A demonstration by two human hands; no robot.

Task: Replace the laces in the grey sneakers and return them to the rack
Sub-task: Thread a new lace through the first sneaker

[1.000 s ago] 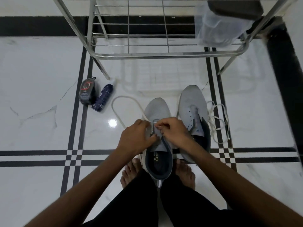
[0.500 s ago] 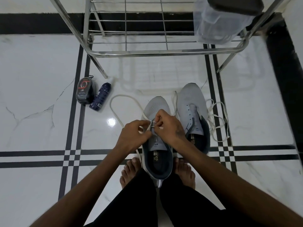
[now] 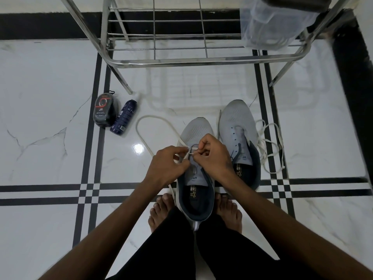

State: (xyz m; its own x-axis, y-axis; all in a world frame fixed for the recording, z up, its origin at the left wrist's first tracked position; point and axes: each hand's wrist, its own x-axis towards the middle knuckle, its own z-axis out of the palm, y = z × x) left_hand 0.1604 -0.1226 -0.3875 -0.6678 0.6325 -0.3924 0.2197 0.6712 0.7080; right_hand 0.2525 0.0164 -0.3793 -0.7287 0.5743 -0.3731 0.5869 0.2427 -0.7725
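Observation:
Two grey sneakers stand on the white floor in front of my feet. Over the near sneaker (image 3: 196,129) both hands work at the front eyelets. My left hand (image 3: 167,165) pinches the white lace (image 3: 141,136), which loops out to the left over the floor. My right hand (image 3: 213,156) pinches the lace's end at the eyelets. The other sneaker (image 3: 235,120) stands to the right, unlaced, with a loose white lace (image 3: 271,146) heaped beside it. The steel rack (image 3: 181,62) stands just beyond the shoes.
A dark polish sponge case (image 3: 104,112) and a blue spray bottle (image 3: 124,117) lie on the floor left of the shoes. A clear bag (image 3: 268,27) hangs at the rack's right corner. My bare feet flank the near sneaker's heel.
Both hands have shifted forward from the middle of the near sneaker to its front eyelets. The lace now runs taut between the fingers. The camera has tilted slightly.

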